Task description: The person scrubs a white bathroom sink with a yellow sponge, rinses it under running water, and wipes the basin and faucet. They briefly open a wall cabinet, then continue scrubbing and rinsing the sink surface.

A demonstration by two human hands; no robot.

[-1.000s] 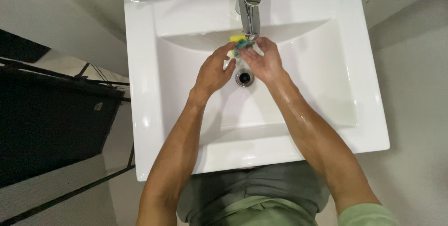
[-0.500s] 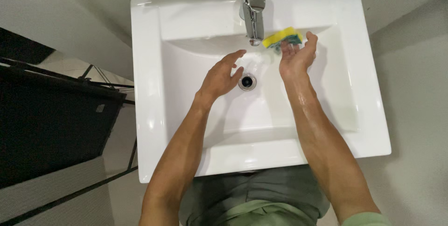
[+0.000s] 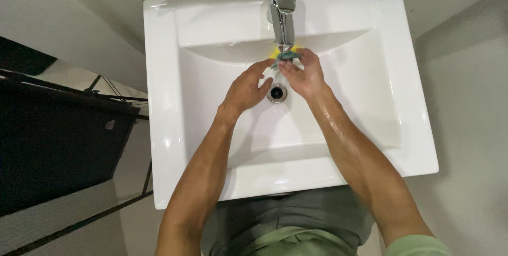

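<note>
The sponge [image 3: 286, 54] is mostly hidden: only a sliver of yellow and a scrap of green-blue show at the 12 o'clock edge of the right hand [image 3: 301, 73], straight under the tap's spout; its full shape cannot be made out. The right hand is closed around it, fingers curled over the top, so the grip itself is covered by the knuckles; the left hand [image 3: 246, 89] lies at about 9 o'clock from the right one, fingers loosely bent with their tips at the sponge, though whether they actually press on it cannot be told. The drain [image 3: 277, 93] sits in the gap between the two hands, at 6 o'clock from the sponge, its rim partly covered by the left fingertips. The tap [image 3: 283, 7] is cut off by the top edge, so its handle is out of sight; any water running from it is too faint to be sure of, though the right forearm shines wet. Both arms leave the picture at the bottom, along with a grey and pale green garment.

The sink [image 3: 169, 102] is a white rectangular basin with a broad flat rim, glossy, with a shallow ledge behind the bowl at 12 o'clock; plain pale wall runs behind it and to its right; at 9 o'clock, well apart from the basin, stands a dark panel [image 3: 53, 145] with thin black bars, too dim to identify; pale floor shows below it.
</note>
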